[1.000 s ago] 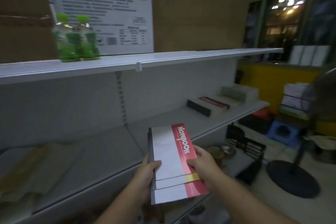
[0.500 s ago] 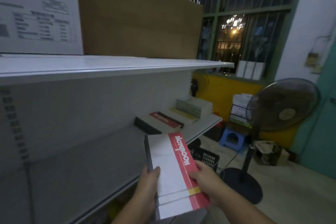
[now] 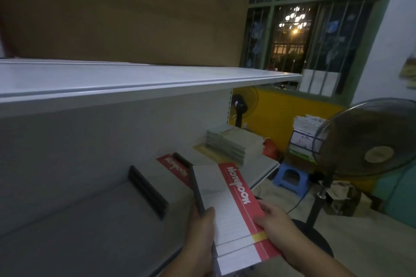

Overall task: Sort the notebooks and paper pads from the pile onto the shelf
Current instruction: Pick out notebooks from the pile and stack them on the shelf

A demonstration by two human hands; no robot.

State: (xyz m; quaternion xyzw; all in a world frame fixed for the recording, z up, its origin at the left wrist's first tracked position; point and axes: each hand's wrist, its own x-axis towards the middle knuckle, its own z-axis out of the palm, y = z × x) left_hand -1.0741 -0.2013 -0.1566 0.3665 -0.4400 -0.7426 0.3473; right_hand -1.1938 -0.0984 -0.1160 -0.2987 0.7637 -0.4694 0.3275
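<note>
Your view swings right along the shelf [image 3: 90, 220] as your left hand [image 3: 202, 231] and right hand [image 3: 274, 225] grip the unplaced notebook stack [image 3: 229, 216] over its edge, near matching notebooks [image 3: 173, 166] and paper pads [image 3: 227, 146] already shelved

The left hand [image 3: 200, 238] and right hand [image 3: 273, 222] are carrying the stack of notebooks [image 3: 229, 209] rightward along the shelf [image 3: 90, 220]. They are closing on the piles lying there. The red-covered pile [image 3: 173, 166] is now showing just beyond the stack's far edge, with the grey pads [image 3: 227, 144] a little farther ahead. The standing fan [image 3: 369, 144] is looming larger, right of the right hand.
</note>
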